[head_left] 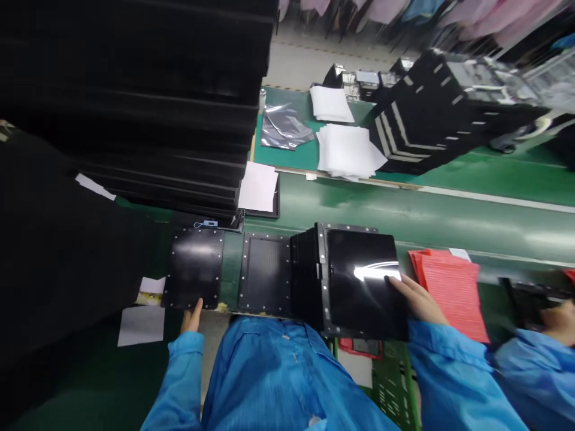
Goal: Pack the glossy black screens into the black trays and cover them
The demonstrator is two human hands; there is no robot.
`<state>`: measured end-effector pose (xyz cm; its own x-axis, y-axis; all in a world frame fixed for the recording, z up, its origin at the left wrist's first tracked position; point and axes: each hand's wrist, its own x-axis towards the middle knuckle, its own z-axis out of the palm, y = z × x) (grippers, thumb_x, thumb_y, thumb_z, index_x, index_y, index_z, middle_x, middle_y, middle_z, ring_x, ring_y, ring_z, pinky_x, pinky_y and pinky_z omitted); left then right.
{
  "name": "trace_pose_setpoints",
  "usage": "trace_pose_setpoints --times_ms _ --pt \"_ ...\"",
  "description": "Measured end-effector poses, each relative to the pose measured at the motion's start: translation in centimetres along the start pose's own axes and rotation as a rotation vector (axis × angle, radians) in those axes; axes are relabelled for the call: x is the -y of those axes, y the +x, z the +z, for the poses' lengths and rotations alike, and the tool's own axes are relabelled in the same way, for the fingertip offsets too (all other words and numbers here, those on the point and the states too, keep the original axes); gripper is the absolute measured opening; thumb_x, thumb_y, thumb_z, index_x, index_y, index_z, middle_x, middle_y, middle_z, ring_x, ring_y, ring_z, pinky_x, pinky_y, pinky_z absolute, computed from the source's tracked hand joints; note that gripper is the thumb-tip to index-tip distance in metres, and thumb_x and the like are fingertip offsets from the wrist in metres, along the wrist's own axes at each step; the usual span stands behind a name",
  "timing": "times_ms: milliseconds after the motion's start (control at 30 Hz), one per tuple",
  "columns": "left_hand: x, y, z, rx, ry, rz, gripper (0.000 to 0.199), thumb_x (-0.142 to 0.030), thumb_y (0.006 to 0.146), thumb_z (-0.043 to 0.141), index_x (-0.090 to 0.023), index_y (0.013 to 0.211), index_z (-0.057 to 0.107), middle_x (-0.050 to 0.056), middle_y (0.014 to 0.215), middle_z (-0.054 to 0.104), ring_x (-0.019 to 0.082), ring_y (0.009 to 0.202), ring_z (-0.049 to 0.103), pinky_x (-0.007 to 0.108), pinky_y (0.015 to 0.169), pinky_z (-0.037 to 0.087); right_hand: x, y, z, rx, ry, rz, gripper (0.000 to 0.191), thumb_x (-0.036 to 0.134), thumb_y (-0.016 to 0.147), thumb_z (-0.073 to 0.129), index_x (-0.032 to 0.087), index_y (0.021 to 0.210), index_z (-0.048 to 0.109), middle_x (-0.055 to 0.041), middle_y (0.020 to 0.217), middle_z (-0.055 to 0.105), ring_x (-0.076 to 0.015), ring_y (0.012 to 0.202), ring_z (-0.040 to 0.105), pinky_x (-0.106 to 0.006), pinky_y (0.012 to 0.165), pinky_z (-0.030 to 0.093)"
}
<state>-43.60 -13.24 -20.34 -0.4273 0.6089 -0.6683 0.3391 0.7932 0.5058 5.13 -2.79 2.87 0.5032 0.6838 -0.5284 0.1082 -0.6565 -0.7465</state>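
Note:
My left hand point(192, 318) is at the near edge of a flat black tray point(196, 266) with studs along its border, gripping it with the thumb on top. My right hand point(421, 299) holds the right edge of a glossy black screen panel point(368, 299), its fingers lying over the edge. This panel overlaps the top of a stack of black trays point(309, 269) and sticks out past its right side. Between my hands lies another studded black tray point(266, 275) with a recessed middle. The underside of each grip is hidden.
A tall black stack point(179, 108) looms at the left. Red foam sheets point(449, 287) lie to the right, beside a co-worker's hand point(559, 323). White sheets point(348, 149), a clear plastic bag point(285, 127) and stacked black trays point(413, 114) stand at the back. A green crate point(393, 383) is below.

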Motion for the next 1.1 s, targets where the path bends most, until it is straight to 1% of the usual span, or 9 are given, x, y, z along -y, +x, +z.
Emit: trace_pose_setpoints --times_ms 100,233,367,500,633,733,833,967,1100 --pt "0.1 -1.1 -2.1 0.110 0.260 0.117 0.034 -0.052 0.073 0.061 -0.019 0.077 0.068 0.012 0.085 0.071 0.035 0.095 0.066 0.044 0.085 0.050 0.3 0.8 0.7 0.010 -0.130 -0.092 0.039 0.043 0.036 0.074 0.023 0.063 0.055 -0.0032 0.061 0.060 -0.0195 0.063 0.056 -0.030 0.059 0.047" --pt "-5.5 -3.7 -1.3 0.214 0.289 0.329 0.027 -0.043 0.072 0.065 -0.022 0.087 0.072 0.010 0.091 0.073 0.032 0.095 0.066 0.042 0.089 0.049 -1.3 2.4 0.7 -0.039 -0.306 -0.319 0.047 0.057 0.050 0.066 0.021 0.080 0.061 -0.0092 0.084 0.067 -0.0294 0.090 0.061 -0.041 0.084 0.049" --pt "-13.3 -8.7 4.7 0.338 0.111 0.738 0.046 -0.044 0.077 0.063 -0.021 0.116 0.064 0.010 0.120 0.065 0.027 0.115 0.058 0.042 0.103 0.043 -4.1 4.2 -0.2 -0.118 -0.523 -0.591 0.062 0.065 0.067 0.053 0.017 0.106 0.062 -0.0185 0.122 0.058 -0.0384 0.121 0.049 -0.057 0.104 0.036" --pt "-16.8 -14.2 11.5 0.576 0.035 1.009 0.087 -0.053 0.073 0.066 -0.016 0.145 0.032 0.015 0.149 0.035 0.030 0.139 0.031 0.050 0.114 0.030 -7.0 3.8 -1.8 0.047 -0.597 -0.724 0.063 0.060 0.078 0.049 0.020 0.127 0.055 -0.0143 0.148 0.037 -0.0331 0.137 0.032 -0.056 0.113 0.025" --pt "-16.8 -17.0 15.5 0.535 0.063 0.949 0.108 -0.049 0.073 0.068 -0.014 0.151 0.001 0.017 0.157 0.008 0.032 0.144 0.010 0.051 0.117 0.022 -11.9 1.1 -3.0 0.232 -0.448 -0.710 0.062 0.051 0.085 0.048 0.026 0.142 0.041 -0.0058 0.155 0.023 -0.0276 0.142 0.022 -0.049 0.116 0.023" --pt "-16.0 -18.3 16.4 0.466 0.063 0.803 0.097 -0.043 0.082 0.058 -0.018 0.150 -0.006 0.013 0.158 0.008 0.028 0.145 0.012 0.046 0.119 0.021 -16.1 -0.9 -3.3 0.265 -0.171 -0.491 0.063 0.047 0.091 0.040 0.030 0.149 0.022 -0.0031 0.154 0.024 -0.0251 0.141 0.024 -0.050 0.115 0.025" --pt "-15.3 -19.8 16.3 0.419 0.027 0.677 0.083 -0.039 0.089 0.047 -0.022 0.150 -0.006 0.009 0.158 0.011 0.024 0.145 0.012 0.043 0.118 0.023 -18.3 -1.8 -3.2 0.346 0.011 -0.371 0.064 0.048 0.091 0.041 0.033 0.149 0.020 -0.0018 0.153 0.028 -0.0241 0.141 0.023 -0.049 0.116 0.024" --pt "-17.7 -20.0 16.4 0.307 -0.068 0.674 0.081 -0.035 0.087 0.049 -0.020 0.150 0.001 0.009 0.158 0.010 0.025 0.145 0.011 0.044 0.119 0.020 -16.7 0.5 -2.4 0.447 0.086 -0.390 0.077 0.052 0.084 0.051 0.028 0.150 0.019 -0.0053 0.155 0.025 -0.0256 0.142 0.021 -0.049 0.116 0.022" --pt "-27.0 -15.6 16.6 0.211 -0.090 0.673 0.073 -0.030 0.082 0.055 -0.015 0.146 0.024 0.012 0.155 0.023 0.025 0.144 0.016 0.042 0.119 0.015 -9.8 8.0 0.2 0.500 0.125 -0.472 0.088 0.059 0.078 0.054 0.022 0.149 0.019 -0.0092 0.155 0.022 -0.0257 0.143 0.020 -0.047 0.117 0.019"
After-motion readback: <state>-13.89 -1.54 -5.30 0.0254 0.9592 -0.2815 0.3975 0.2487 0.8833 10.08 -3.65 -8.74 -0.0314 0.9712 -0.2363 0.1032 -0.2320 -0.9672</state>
